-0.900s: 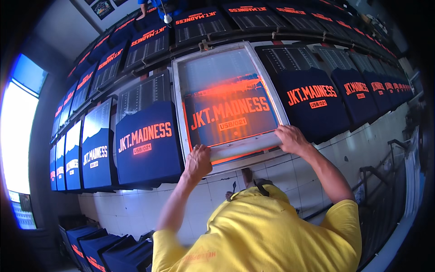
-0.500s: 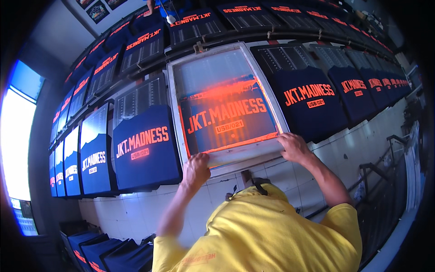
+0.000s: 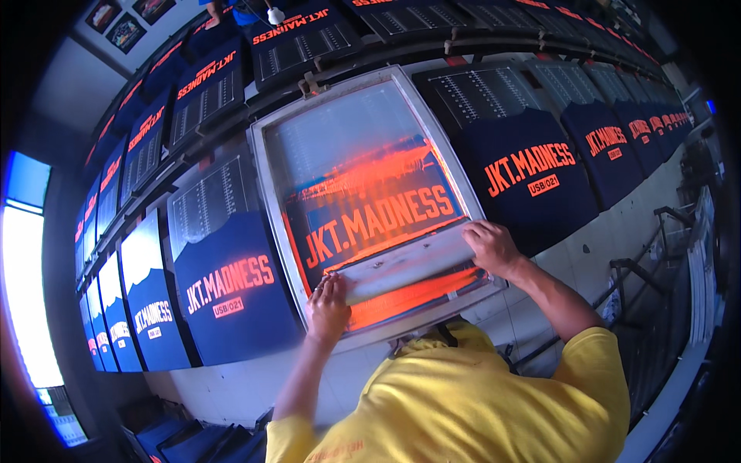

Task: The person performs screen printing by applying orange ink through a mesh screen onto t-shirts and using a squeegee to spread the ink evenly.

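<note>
A screen-printing frame (image 3: pixel 332 98) with a pale rim lies in front of me over a dark board. Orange lettering and smeared orange ink (image 3: pixel 370 174) show on its mesh. Across the near part of the mesh stretches a long pale squeegee (image 3: pixel 405 265). My left hand (image 3: pixel 328 311) is closed round its left end, my right hand (image 3: pixel 492 247) round its right end. A thick patch of orange ink (image 3: pixel 417 297) lies between the squeegee and the near rim. The squeegee covers the mesh just below the large lettering.
Dark blue printed shirt pieces on boards flank the frame, at left (image 3: pixel 231 297) and right (image 3: pixel 532 158). Another row of boards (image 3: pixel 305 50) runs behind. Metal railings (image 3: pixel 641 270) stand at the right. Part of another person (image 3: pixel 247 11) shows at the far top.
Both hands have moved the squeegee away from the near rim, up the mesh. It now hides the small orange box below the lettering, and orange ink shows behind it. The view has shifted slightly.
</note>
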Demonstrator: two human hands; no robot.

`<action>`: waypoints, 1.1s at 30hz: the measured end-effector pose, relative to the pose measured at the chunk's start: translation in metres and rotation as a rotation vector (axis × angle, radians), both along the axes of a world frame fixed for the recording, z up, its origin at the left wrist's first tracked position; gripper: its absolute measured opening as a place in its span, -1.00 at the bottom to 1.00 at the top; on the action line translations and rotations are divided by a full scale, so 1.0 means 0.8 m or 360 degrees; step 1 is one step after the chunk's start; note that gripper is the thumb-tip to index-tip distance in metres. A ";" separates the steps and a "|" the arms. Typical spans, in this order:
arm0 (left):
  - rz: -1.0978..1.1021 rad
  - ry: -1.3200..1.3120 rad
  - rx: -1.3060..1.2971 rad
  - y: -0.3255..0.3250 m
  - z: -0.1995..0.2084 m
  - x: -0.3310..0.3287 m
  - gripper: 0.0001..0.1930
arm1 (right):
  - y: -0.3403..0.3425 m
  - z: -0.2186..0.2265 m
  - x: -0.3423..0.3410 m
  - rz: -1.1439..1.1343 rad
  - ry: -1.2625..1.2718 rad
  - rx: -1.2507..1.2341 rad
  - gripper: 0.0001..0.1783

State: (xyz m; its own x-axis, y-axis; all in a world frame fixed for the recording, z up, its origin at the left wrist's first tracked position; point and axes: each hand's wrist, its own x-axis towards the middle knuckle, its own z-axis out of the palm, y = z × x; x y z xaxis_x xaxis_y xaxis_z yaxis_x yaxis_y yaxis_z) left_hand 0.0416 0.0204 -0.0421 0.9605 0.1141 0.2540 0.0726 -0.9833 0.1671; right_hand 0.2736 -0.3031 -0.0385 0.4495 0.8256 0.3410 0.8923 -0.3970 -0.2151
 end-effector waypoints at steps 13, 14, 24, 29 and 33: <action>0.0206 0.0181 -0.0124 0.110 0.027 0.163 -0.73 | 0.142 0.016 0.196 0.0151 0.0090 -0.0098 -0.81; 0.0202 0.0218 -0.0112 0.112 0.034 0.168 -0.76 | 0.143 0.020 0.198 0.0141 0.0100 -0.0139 -0.82; 0.0201 0.0187 -0.0172 0.067 0.077 0.043 -0.76 | 0.086 0.057 0.061 0.0055 0.0080 -0.0153 -0.80; 0.0163 0.0165 -0.0266 0.014 0.060 -0.054 -0.62 | 0.022 0.045 -0.048 0.0061 0.0110 -0.0075 -0.72; 0.0102 0.0245 -0.0235 -0.013 0.045 -0.098 -0.63 | -0.007 0.038 -0.100 0.0025 0.0194 -0.0089 -0.71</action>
